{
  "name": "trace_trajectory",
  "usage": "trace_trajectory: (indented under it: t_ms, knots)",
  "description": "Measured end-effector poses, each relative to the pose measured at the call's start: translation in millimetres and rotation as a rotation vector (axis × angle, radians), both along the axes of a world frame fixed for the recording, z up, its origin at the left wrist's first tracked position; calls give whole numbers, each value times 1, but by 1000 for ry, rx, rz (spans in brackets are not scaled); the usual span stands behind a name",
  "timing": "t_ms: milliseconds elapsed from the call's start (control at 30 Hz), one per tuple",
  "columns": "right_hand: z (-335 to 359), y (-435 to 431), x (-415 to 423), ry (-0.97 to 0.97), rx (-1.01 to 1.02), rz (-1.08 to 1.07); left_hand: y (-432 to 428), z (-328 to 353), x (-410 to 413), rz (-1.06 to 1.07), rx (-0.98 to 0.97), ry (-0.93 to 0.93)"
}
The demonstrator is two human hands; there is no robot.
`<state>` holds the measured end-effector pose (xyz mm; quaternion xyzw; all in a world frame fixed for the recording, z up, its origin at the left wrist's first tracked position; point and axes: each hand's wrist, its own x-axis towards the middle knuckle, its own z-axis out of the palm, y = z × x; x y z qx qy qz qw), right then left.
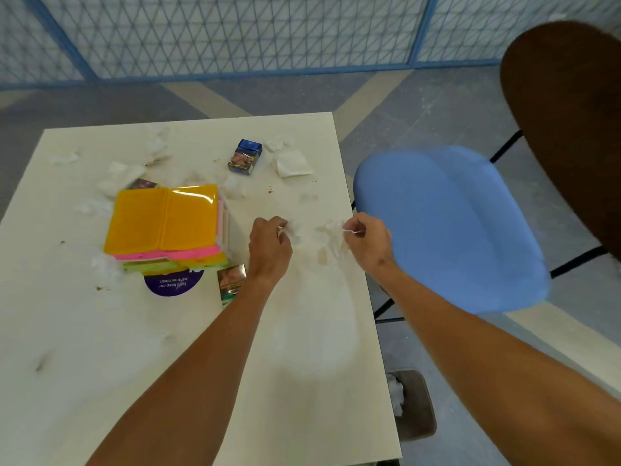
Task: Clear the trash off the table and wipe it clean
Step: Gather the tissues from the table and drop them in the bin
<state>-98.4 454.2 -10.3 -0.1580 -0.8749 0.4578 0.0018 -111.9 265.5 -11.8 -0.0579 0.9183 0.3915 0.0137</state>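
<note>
Crumpled white paper tissues [291, 164] lie scattered over the cream square table [100, 331], and two of them are right at the hands, near the table's right edge. The left hand [270, 245] has its fingers curled and pinches a small white tissue lump [293, 230] at the fingertips. The right hand [367, 240], also curled, pinches the corner of a brown-stained white tissue [331, 235] that lies between both hands (a thin white thing also sticks out of these fingers; I cannot tell what it is). The other tissues lie farther away, around a small blue cigarette box [245, 157] and a stack of yellow, pink and green plastic trays [164, 220]. A grey floor bin [418, 408] with white paper inside stands below the table's right edge.
</note>
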Motion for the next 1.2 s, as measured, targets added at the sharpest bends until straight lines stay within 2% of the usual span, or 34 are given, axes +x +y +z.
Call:
trace_trajectory:
  t_ms: [233, 567, 700, 833, 1067, 1200]
  knots:
    - [-5, 70, 98, -92, -7, -81, 52, 1, 106, -112, 139, 47]
    - [-73, 160, 250, -278, 16, -198, 186, -50, 254, -281, 256, -163]
    - [-139, 181, 303, -363, -16, -246, 216, -118, 313, -255, 190, -280]
    - [-228, 199, 341, -447, -28, -264, 215, -219, 340, -192, 128, -471]
    - [-374, 214, 366, -540, -48, -240, 219, -384, 343, -394, 3, -689]
    - [-401, 215, 373, -631, -70, -153, 224, -411, 341, -509, -84, -786]
